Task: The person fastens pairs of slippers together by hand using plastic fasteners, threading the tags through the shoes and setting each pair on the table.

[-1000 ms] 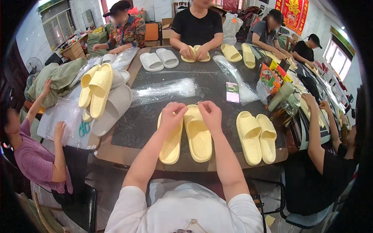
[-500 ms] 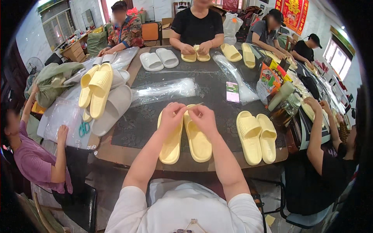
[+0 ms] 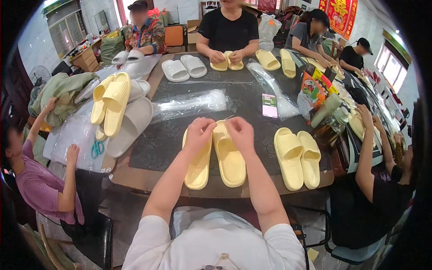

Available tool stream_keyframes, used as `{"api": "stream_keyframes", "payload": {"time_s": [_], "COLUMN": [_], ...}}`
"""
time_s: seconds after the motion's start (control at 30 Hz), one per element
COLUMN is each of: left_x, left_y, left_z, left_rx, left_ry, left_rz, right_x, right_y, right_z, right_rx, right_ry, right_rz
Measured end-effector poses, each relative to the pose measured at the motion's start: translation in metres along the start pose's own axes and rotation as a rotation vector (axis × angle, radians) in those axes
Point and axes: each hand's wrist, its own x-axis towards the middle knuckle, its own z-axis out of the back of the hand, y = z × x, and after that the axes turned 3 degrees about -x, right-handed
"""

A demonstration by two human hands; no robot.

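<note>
Centre frame: left hand [image 3: 200, 135] and right hand [image 3: 240, 134] pinched narrow at two yellow slippers [image 3: 232, 167]; we can't tell what's gripped. Phone [image 3: 269, 107] right of centre.

The phone [image 3: 269, 107] lies face up, screen lit. Right of the phone: a printed bag [image 3: 308, 92], then a pale green bottle [image 3: 327, 109] and a lidded jar [image 3: 333, 125]. Behind the phone, well apart: a white sack [image 3: 268, 33]; rightward, a red poster [image 3: 338, 17]; leftward, an orange chair [image 3: 175, 36]. Far left of the phone: a fan [image 3: 40, 74].
</note>
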Motion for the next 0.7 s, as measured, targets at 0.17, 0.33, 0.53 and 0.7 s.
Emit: {"api": "stream_keyframes", "payload": {"time_s": [0.17,0.33,0.53,0.7], "left_x": [-0.0002,0.0001,0.0000,0.0007], "left_y": [0.0023,0.0013,0.0002,0.0021], "left_z": [-0.0019,-0.0009,-0.0017,-0.0013], "left_rx": [0.009,-0.025,0.044,-0.007], "left_ry": [0.012,-0.023,0.001,-0.017], "left_rz": [-0.050,-0.022,-0.059,-0.047], "right_x": [0.0003,-0.0041,0.0012,-0.0009], "right_y": [0.0023,0.0025,-0.0012,-0.0050], "right_z": [0.0025,-0.0027,0.0014,-0.0023], "right_rx": [0.020,0.001,0.126,0.040], "right_ry": [-0.068,0.045,-0.113,0.041], "right_rz": [-0.024,-0.009,-0.065,-0.027]}}
